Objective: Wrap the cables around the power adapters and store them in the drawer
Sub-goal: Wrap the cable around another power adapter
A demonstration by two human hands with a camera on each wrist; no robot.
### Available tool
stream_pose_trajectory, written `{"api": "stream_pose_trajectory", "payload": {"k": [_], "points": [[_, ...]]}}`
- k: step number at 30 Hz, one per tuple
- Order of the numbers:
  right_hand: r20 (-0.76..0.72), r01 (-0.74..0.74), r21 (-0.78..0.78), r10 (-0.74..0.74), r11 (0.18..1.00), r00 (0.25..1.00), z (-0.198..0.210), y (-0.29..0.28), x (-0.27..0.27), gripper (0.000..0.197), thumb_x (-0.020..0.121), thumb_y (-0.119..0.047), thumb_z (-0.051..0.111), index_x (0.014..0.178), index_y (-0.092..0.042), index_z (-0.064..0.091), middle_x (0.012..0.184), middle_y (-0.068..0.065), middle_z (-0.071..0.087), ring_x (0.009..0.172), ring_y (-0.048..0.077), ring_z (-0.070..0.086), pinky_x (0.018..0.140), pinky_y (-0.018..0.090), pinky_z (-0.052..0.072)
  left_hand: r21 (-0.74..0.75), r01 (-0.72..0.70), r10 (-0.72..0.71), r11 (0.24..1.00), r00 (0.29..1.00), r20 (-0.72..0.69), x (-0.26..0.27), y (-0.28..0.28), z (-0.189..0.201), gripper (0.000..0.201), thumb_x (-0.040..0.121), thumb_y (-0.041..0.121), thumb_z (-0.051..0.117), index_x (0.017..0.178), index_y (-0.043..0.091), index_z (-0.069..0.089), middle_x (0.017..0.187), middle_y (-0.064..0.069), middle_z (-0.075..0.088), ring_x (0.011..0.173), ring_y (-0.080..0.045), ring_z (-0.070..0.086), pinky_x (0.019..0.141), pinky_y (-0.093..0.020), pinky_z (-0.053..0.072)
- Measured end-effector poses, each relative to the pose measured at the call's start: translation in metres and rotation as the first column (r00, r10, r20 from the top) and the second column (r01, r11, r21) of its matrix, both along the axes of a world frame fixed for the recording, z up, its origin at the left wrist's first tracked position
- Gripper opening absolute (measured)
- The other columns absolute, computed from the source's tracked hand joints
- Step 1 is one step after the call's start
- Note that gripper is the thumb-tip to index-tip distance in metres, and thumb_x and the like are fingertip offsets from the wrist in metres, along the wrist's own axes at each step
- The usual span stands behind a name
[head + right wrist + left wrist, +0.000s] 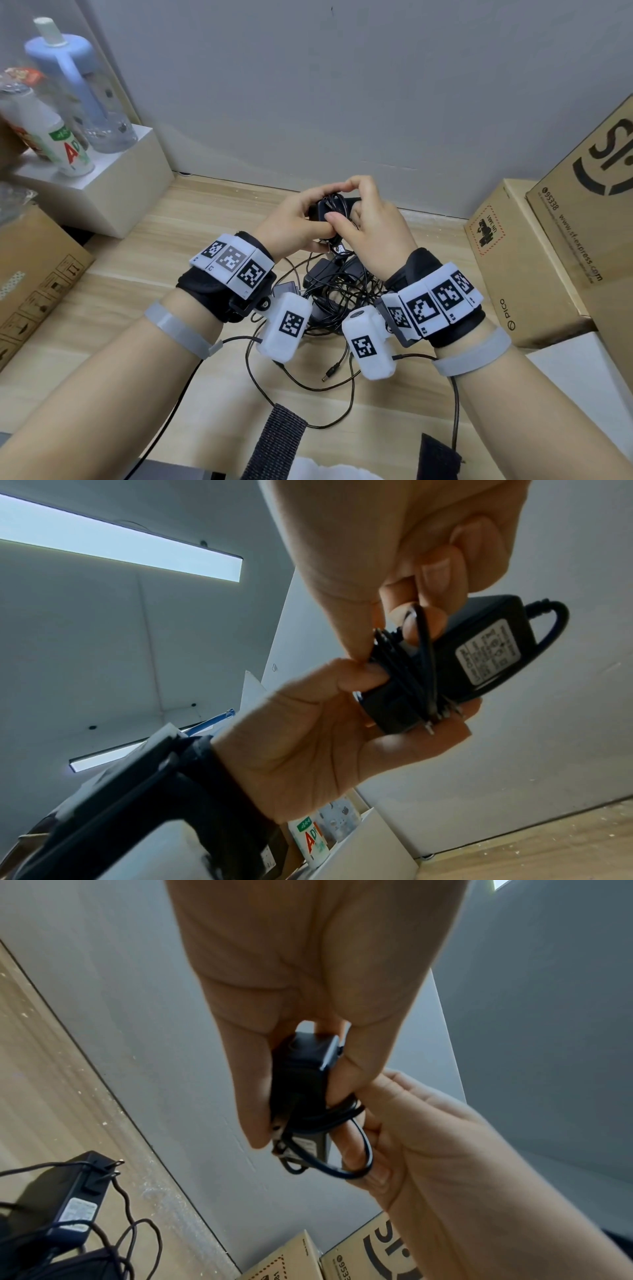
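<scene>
The power adapter (479, 647) sits clamped in the left hand (294, 222) so the right hand (370, 226) can pinch its cable (356, 1150) and tuck the last loop.

Head view looks down; both wrist views look up, close, apparently sharing the held power adapter (301, 1085).

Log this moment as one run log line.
step: wrapping cable | left hand: holds adapter | right hand: pinches cable loop | other adapters: on desk, unwrapped | drawer: unseen
</scene>
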State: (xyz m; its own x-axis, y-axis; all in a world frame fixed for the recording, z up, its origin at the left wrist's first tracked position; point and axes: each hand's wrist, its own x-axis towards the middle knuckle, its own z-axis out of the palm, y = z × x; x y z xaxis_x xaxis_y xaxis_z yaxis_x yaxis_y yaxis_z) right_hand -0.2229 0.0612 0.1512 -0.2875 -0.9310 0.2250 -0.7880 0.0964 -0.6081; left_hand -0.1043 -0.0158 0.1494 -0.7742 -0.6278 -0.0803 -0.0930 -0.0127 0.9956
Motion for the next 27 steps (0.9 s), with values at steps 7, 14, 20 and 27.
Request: {"api": "stream_pose_trajectory", "payload": {"k": [7, 14, 20, 27], "points": [[-0.128, -0.069, 0.11, 0.083, 0.992, 0.988, 0.009, 0.005, 0.005, 0.043, 0.091, -0.017, 0.043, 0.132, -0.024, 0.033, 0.09, 0.005, 0.061, 0.084, 0.03, 0.055, 0.069, 0.034, 0.038, -0.059, -0.015, 0.019, 0.998, 0.998, 0.065, -0.003, 0.001, 0.0, 0.053, 0.082, -0.012, 0.052, 0.124, 0.019, 0.048, 0.084, 0.001, 0.053, 0.074, -0.01, 0.057, 0.068, -0.031, 0.057], [-0.319, -0.043, 0.189, 0.103, 0.981, 0.942, 0.012, 0.003, 0.006, 0.029, 0.097, -0.029, 0.036, 0.122, -0.016, 0.039, 0.101, 0.017, 0.064, 0.092, 0.038, 0.057, 0.072, 0.04, 0.044, 0.027, -0.089, 0.087, 0.996, 0.992, 0.088, -0.002, -0.003, -0.007, 0.038, 0.08, -0.014, 0.053, 0.104, 0.013, 0.044, 0.082, -0.002, 0.052, 0.07, -0.017, 0.057, 0.074, -0.041, 0.054], [-0.377, 0.034, 0.119, 0.013, 0.992, 0.926, 0.018, 0.007, 0.001, 0.027, 0.097, -0.037, 0.036, 0.114, -0.016, 0.04, 0.1, 0.009, 0.062, 0.09, 0.035, 0.056, 0.067, 0.035, 0.036, 0.014, -0.042, 0.041, 0.999, 0.997, 0.064, 0.003, -0.006, -0.008, 0.029, 0.077, 0.002, 0.063, 0.1, 0.018, 0.056, 0.08, 0.004, 0.057, 0.062, -0.001, 0.06, 0.052, -0.019, 0.048], [0.039, 0.086, -0.063, -0.084, 0.994, 0.996, 0.005, 0.004, -0.002, 0.017, 0.091, -0.026, 0.051, 0.1, -0.012, 0.049, 0.085, 0.008, 0.062, 0.082, 0.032, 0.057, 0.071, 0.037, 0.044, 0.053, 0.024, -0.024, 0.998, 1.0, -0.003, 0.012, 0.0, -0.017, 0.035, 0.089, -0.004, 0.05, 0.103, 0.027, 0.058, 0.092, 0.002, 0.058, 0.069, -0.005, 0.059, 0.057, -0.018, 0.047]]}}
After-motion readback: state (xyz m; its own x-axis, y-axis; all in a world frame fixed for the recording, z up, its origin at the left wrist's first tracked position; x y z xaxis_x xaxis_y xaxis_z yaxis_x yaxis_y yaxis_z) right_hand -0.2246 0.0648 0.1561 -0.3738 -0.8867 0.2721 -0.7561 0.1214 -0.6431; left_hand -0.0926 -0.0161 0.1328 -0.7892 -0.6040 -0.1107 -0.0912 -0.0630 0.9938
